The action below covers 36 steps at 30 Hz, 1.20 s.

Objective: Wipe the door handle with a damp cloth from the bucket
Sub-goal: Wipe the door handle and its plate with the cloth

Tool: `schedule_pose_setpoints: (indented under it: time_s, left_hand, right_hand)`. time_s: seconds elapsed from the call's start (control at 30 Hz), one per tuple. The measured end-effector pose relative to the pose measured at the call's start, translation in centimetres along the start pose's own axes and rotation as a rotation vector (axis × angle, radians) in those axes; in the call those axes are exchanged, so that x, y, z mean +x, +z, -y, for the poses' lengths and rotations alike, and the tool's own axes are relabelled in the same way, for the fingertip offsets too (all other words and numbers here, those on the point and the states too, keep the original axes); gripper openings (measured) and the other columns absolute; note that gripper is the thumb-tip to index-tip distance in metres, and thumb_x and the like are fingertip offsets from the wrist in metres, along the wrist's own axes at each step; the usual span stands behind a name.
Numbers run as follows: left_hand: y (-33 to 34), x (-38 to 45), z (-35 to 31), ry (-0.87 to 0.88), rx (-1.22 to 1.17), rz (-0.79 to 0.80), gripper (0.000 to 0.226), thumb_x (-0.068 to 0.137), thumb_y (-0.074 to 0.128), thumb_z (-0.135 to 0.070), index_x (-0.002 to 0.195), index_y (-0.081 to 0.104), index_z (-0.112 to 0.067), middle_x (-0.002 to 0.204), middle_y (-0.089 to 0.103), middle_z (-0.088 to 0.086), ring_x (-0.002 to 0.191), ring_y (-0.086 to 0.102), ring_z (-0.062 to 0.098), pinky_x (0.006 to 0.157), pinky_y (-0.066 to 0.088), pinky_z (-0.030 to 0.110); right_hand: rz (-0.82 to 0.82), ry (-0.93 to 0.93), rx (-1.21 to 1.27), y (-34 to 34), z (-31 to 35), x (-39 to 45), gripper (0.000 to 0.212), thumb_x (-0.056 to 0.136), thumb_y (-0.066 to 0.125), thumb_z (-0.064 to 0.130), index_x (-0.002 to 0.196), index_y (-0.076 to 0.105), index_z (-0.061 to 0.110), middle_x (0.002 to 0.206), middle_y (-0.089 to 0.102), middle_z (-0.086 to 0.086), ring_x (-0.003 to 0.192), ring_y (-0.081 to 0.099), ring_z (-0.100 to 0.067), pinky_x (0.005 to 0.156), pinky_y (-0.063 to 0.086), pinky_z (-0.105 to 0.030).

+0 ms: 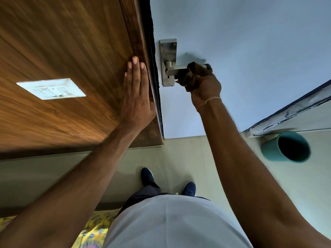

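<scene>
A steel lever door handle (174, 71) on a long back plate (168, 51) is fixed to the pale blue door (250, 51). My right hand (203, 83) is closed around a dark brown cloth (191, 74), which is wrapped over the outer end of the lever. My left hand (137, 93) lies flat, fingers together, against the wooden wall panel (62, 51) beside the door frame. A teal bucket (272, 149) stands on the floor to the right, below the door; its inside looks dark.
A white switch plate (51, 88) is set in the wooden panel at left. My two dark blue shoes (148, 177) stand on the pale tiled floor (188, 154). A yellow patterned fabric (96, 228) lies at bottom left. A worn door frame edge (290, 111) runs at right.
</scene>
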<state>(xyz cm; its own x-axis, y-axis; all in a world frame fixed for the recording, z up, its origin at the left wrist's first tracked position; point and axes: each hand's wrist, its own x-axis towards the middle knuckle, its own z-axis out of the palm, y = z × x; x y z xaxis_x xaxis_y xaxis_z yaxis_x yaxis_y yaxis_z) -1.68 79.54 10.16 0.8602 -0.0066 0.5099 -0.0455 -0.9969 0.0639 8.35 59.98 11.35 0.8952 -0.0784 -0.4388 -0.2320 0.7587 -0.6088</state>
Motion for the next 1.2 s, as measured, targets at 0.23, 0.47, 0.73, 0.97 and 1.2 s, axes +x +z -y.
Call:
schedule_pose_setpoints:
  time_s: [0.23,0.47,0.73,0.97,1.2]
  left_hand:
    - [0.4,0.1,-0.6,-0.019,-0.006,-0.026,0.106,0.084,0.072,-0.015,0.17,0.012,0.005,0.179,0.011,0.029,0.168,0.01,0.045,0.139,0.015,0.052]
    - [0.7,0.2,-0.8,-0.031,-0.018,-0.077,0.1,0.086,0.068,-0.008,0.169,0.015,0.006,0.178,0.014,0.03,0.167,0.014,0.046,0.139,0.011,0.051]
    - [0.5,0.1,-0.7,-0.021,-0.038,-0.075,0.097,0.088,0.067,-0.011,0.169,0.018,0.006,0.178,0.016,0.03,0.167,0.014,0.045,0.139,0.012,0.05]
    - [0.8,0.3,-1.2,-0.044,-0.054,-0.118,0.097,0.085,0.07,-0.005,0.167,0.021,0.01,0.176,0.019,0.032,0.166,0.017,0.047,0.139,0.014,0.053]
    - [1.0,0.3,-1.0,-0.044,-0.038,-0.13,0.092,0.089,0.07,-0.011,0.167,0.024,0.01,0.176,0.021,0.031,0.166,0.019,0.046,0.139,0.013,0.049]
  right_hand:
    - [-0.037,-0.726,-0.966,-1.8,0.5,0.1,0.049,0.087,0.06,-0.013,0.128,0.075,0.009,0.12,0.077,-0.01,0.103,0.077,-0.028,0.091,0.066,-0.042]
    - [0.357,-1.392,-1.642,0.6,-0.3,-0.3,0.041,0.091,0.058,-0.004,0.122,0.079,0.012,0.12,0.079,-0.01,0.116,0.07,-0.035,0.095,0.056,-0.043]
    - [0.459,-1.578,-1.711,0.0,0.8,-0.3,0.034,0.1,0.063,0.008,0.13,0.077,0.017,0.127,0.075,-0.008,0.11,0.068,-0.037,0.086,0.05,-0.041]
    - [0.563,-1.77,-1.743,0.5,1.1,1.2,0.035,0.1,0.07,0.009,0.134,0.075,0.02,0.124,0.075,-0.01,0.107,0.069,-0.037,0.086,0.047,-0.041]
    - [0.745,-2.003,-1.707,1.1,0.3,2.4,0.044,0.111,0.057,0.011,0.149,0.063,0.031,0.134,0.072,-0.009,0.122,0.061,-0.033,0.094,0.052,-0.044]
